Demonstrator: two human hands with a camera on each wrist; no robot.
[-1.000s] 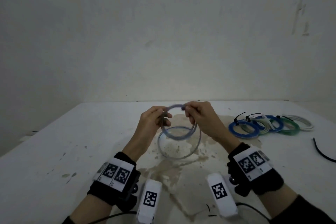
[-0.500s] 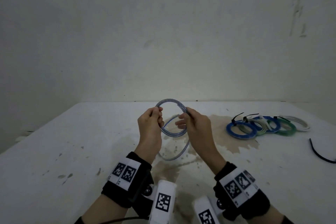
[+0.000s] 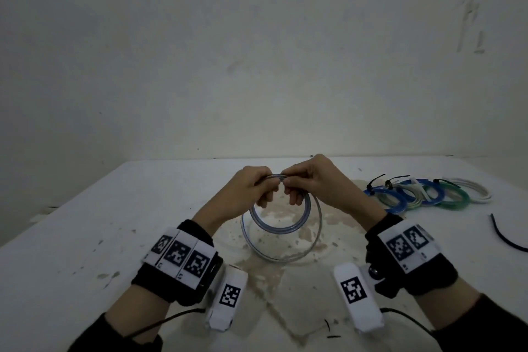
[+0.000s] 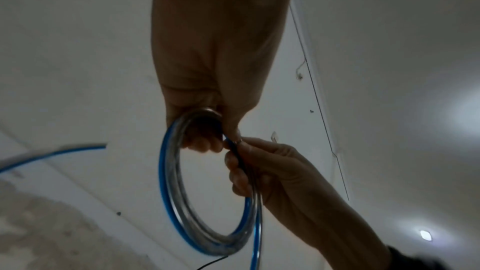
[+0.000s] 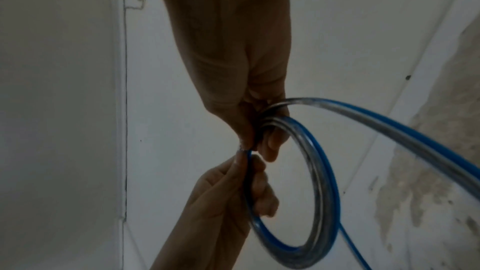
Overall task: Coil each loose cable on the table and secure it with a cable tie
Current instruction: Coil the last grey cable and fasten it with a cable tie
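Stained table, tied coils rightward

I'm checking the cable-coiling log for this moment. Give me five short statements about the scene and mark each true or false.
1. Both the left hand and the right hand grip the blue-and-clear striped cable at the top of its loops. True.
2. The striped cable already has a black tie on it. False: no tie shows on it.
3. Finished coils of blue, green and white cable lie on the white table to the person's right. True.
4. The finished coils lie stacked between the wrists. False: they lie beyond the right wrist.
5. A loose black cable tie lies near the table's right edge. True.
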